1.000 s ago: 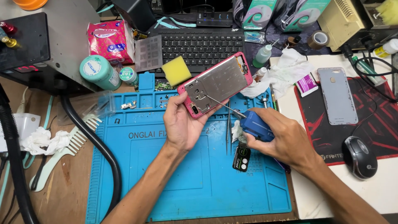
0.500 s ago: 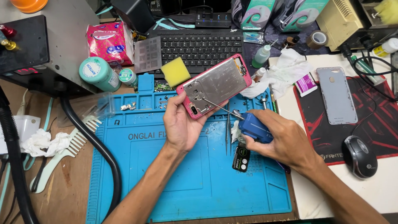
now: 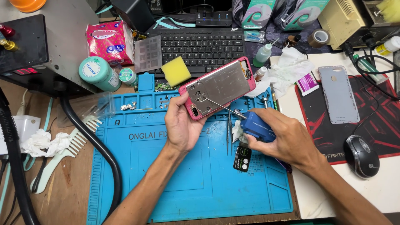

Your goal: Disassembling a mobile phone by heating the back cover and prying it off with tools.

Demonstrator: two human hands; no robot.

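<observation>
Pink-framed phone (image 3: 218, 87), gripped in the left hand (image 3: 181, 123) at mid-frame, needed steady holding while the right hand (image 3: 283, 139), closed around a blue screwdriver (image 3: 254, 125), kept its tip square.

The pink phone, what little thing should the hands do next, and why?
Probably hold the pink phone frame steady in the left hand and turn the blue screwdriver in the right hand. Its thin tip already rests on the metal plate near the camera end, seemingly at a screw, though that is too small to confirm.

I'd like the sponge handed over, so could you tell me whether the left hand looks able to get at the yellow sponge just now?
Probably not: the left hand is gripping the pink phone frame, though the sponge lies uncovered just beyond it.
</observation>
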